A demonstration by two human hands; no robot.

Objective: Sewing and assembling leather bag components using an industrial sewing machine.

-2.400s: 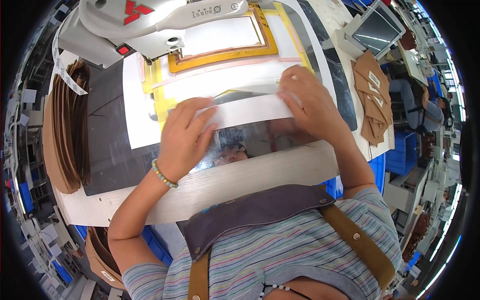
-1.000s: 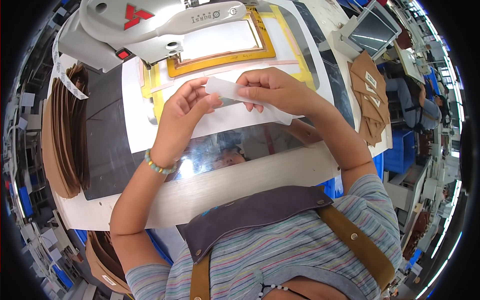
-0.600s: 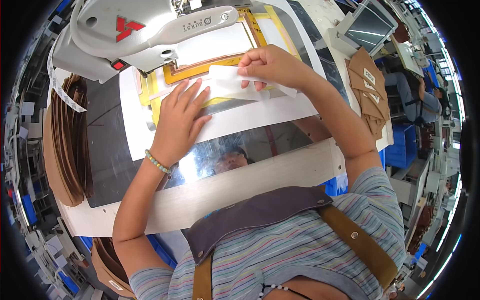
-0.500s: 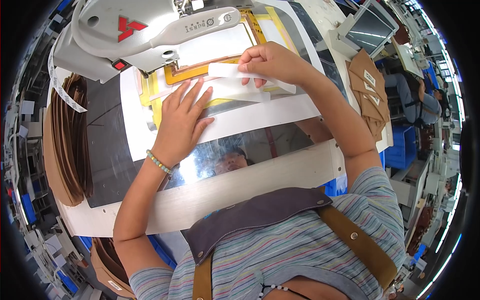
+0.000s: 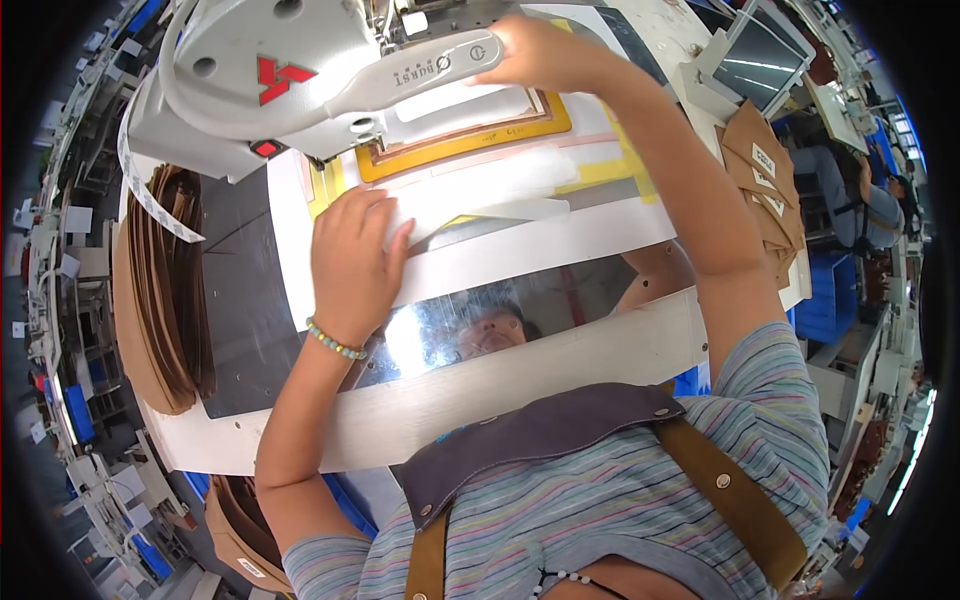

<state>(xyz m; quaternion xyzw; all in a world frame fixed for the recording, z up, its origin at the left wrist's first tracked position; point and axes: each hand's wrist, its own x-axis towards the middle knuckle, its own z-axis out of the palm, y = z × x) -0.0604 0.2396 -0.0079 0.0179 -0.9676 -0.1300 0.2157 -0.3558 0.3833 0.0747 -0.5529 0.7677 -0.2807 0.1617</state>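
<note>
Your left hand (image 5: 352,262) lies flat, fingers together, pressing the white fabric strip (image 5: 480,190) just in front of the sewing machine head (image 5: 300,70). Your right hand (image 5: 540,50) reaches beside that head, fingers curled on its front; whether it grips anything I cannot tell. The strip looks light, limp and easily creased, so hold it flat near its left end, against the yellow-edged template (image 5: 560,115).

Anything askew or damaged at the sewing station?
Nothing stands out. The white strip lies flat under the left hand beside the yellow frame; the right hand rests on the machine head.
</note>
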